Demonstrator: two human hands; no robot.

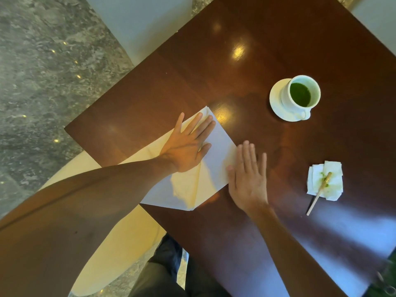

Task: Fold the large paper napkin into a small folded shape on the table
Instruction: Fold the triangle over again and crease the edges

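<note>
The large white paper napkin (216,168) lies flat on the dark wooden table (246,67), near its left edge, with a crease running through its near part. My left hand (188,144) presses flat on the napkin's far half, fingers straight and spread. Flat beside it lies my right hand (248,176), its thumb side touching the napkin's right edge and its fingers resting on the bare wood.
A white cup of green liquid (301,94) stands on a saucer (276,103) at the right back. A small stained napkin (330,185) with a wooden stirrer (317,195) lies to the right. A pale round seat (120,239) and my legs are below the table edge.
</note>
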